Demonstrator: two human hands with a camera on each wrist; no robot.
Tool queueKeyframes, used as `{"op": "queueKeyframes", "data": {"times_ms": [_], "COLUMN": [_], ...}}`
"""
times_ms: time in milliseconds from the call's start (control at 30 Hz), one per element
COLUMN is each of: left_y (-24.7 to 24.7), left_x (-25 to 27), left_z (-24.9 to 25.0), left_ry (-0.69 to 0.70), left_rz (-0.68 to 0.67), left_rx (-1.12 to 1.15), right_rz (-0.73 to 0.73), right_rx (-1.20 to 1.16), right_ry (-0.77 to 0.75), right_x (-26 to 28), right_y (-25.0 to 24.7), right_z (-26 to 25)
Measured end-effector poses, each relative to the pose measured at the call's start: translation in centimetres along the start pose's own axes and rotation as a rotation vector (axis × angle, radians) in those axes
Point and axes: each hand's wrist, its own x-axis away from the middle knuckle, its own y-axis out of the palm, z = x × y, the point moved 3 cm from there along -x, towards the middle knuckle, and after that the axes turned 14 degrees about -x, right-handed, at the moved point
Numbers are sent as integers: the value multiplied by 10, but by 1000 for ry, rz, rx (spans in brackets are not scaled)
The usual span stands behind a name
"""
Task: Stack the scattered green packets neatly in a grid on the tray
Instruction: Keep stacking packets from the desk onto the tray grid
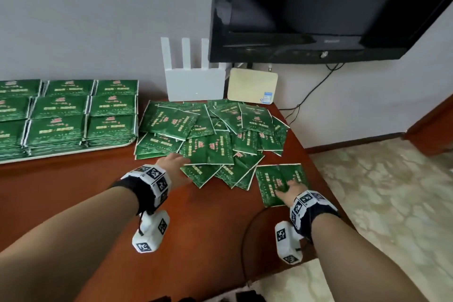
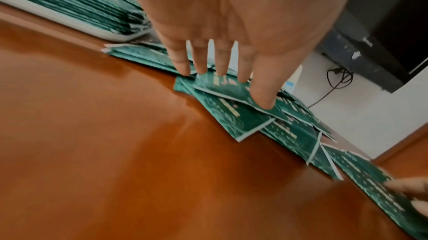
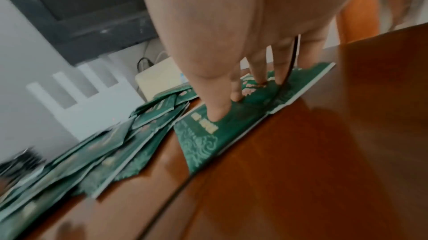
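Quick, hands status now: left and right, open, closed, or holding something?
Left hand: open, straight fingers touching the scattered pile of packets.
Right hand: open, fingers pressing flat on the separate packet, not gripping.

Stacks of packets (image 1: pixel 58 115) stand in rows on the tray (image 1: pixel 73 153) at the table's (image 1: pixel 73 193) back left. The loose pile (image 1: pixel 210 135) lies just right of the tray, before the router (image 1: pixel 195 83) at the back edge. Two overlapping packets (image 1: pixel 282 182) lie apart, near the right edge.
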Motion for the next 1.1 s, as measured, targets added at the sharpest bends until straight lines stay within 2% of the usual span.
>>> {"op": "queueKeyframes", "data": {"times_ms": [100, 200, 267, 367, 533, 600, 700, 800, 900, 967, 1100], "left_y": [14, 14, 12, 17, 30, 33, 40, 46, 51, 57, 65], "left_x": [-10, -21, -33, -50, -49, -42, -29, -15, -1, 7, 21], "left_z": [34, 55, 62, 69, 81, 82, 77, 72, 66, 60, 52], "left_ry": [-5, -45, -90, -147, -194, -181, -142, -83, -61, -98, -267], "left_rz": [-39, 6, 52, 45, 82, 87, 70, 57, -43, -90, -57], "left_rx": [-17, -18, -15, 2, -77, -83, -81, -143, -197, -151, -24], "right_rz": [15, 47, 34, -11, -34, -1, 144, 234, 226, 207, 229], "right_rx": [30, 106, 102, 80, 245, 305, 363, 264, 203, 174, 73], "right_ry": [-60, -197, -270, -358, -507, -486, -346, -207, -45, 10, 40], "right_x": [-10, -18, -23, -26, -30, -29, -21, -15, -15, -13, -13], "right_y": [1, 4, 7, 4, -18, -21, -21, -21, -16, -10, -4], "right_z": [11, 14, 21, 36, 53, 58, 63, 67, 74, 75, 69]}}
